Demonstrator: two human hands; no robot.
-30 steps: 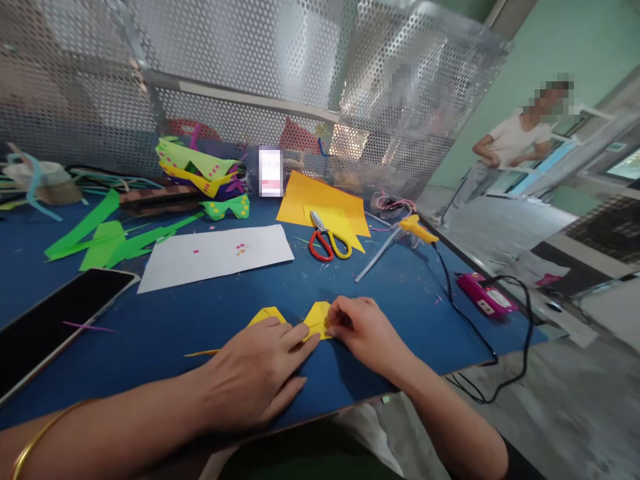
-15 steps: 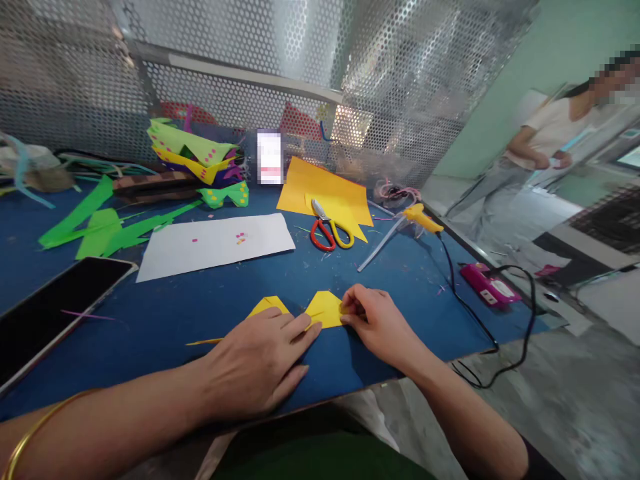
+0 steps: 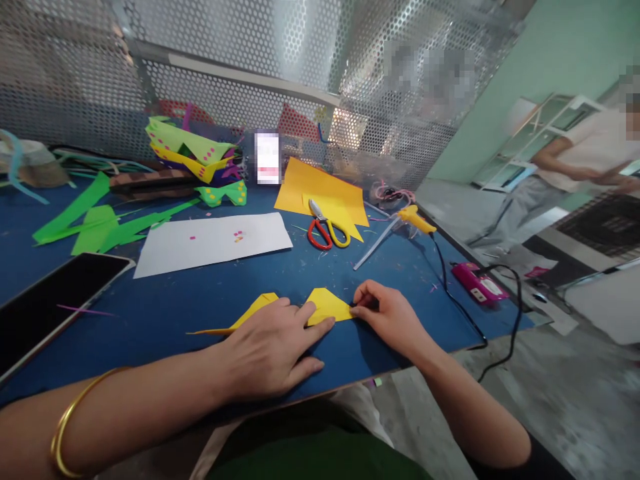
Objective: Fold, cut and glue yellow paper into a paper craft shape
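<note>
A folded piece of yellow paper point(image 3: 327, 307) lies near the front edge of the blue table, with two raised humps and a thin pointed tail at the left. My left hand point(image 3: 275, 343) rests flat across its middle, fingers spread, hiding the part between the humps. At the paper's right tip, my right hand point(image 3: 385, 313) pinches the corner between thumb and curled fingers. Beyond them are scissors point(image 3: 327, 230) with one red and one yellow handle, lying on yellow and orange paper sheets point(image 3: 320, 190).
White paper point(image 3: 213, 243) with small pink bits lies behind my hands. A large phone point(image 3: 60, 307) and green strips point(image 3: 97, 230) are at left. Folded paper pieces point(image 3: 190, 150) stand behind. A yellow glue gun point(image 3: 417, 219) and magenta power strip point(image 3: 480, 283) sit right. A person point(image 3: 570, 167) stands beyond.
My right hand has slid slightly right along the paper to its pointed tip. My left hand has shifted a little to the right, and the view has turned slightly. The person has moved right.
</note>
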